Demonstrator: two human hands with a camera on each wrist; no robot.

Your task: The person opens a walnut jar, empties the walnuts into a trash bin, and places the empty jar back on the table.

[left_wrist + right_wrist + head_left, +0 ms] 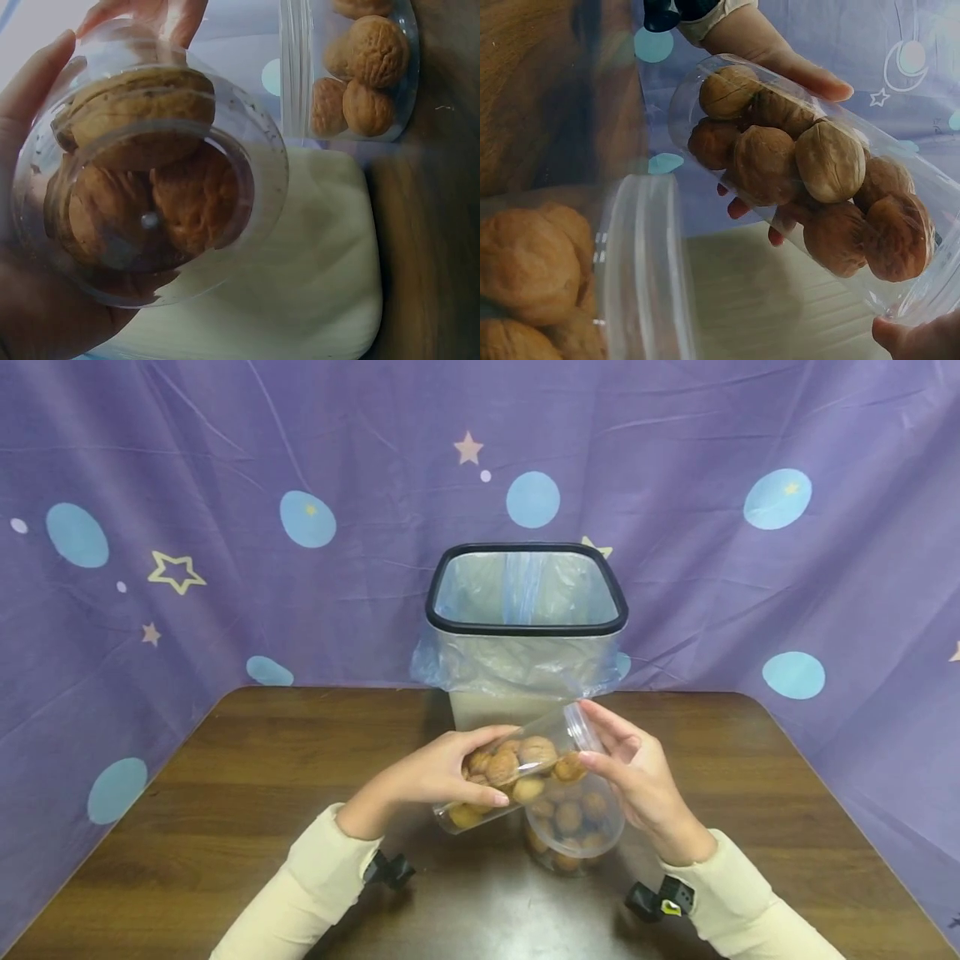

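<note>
A clear plastic jar (489, 774) partly filled with walnuts (829, 161) is held tilted above the table, its ridged mouth end up and to the right. My left hand (427, 768) grips the jar round its lower body, thumb on one side and fingers on the other. At the ridged end, my right hand (637, 768) holds the jar between thumb and fingers. A second clear jar (573, 839) of walnuts stands upright on the table just below; its ridged top (649, 262) shows large in the right wrist view.
Behind the hands stands a pale trash bin (480, 708) with a black rim (525, 630) and a translucent bluish bag (525, 664) folded over its sides. The brown wooden table (247, 793) ends at a purple patterned curtain (390, 460).
</note>
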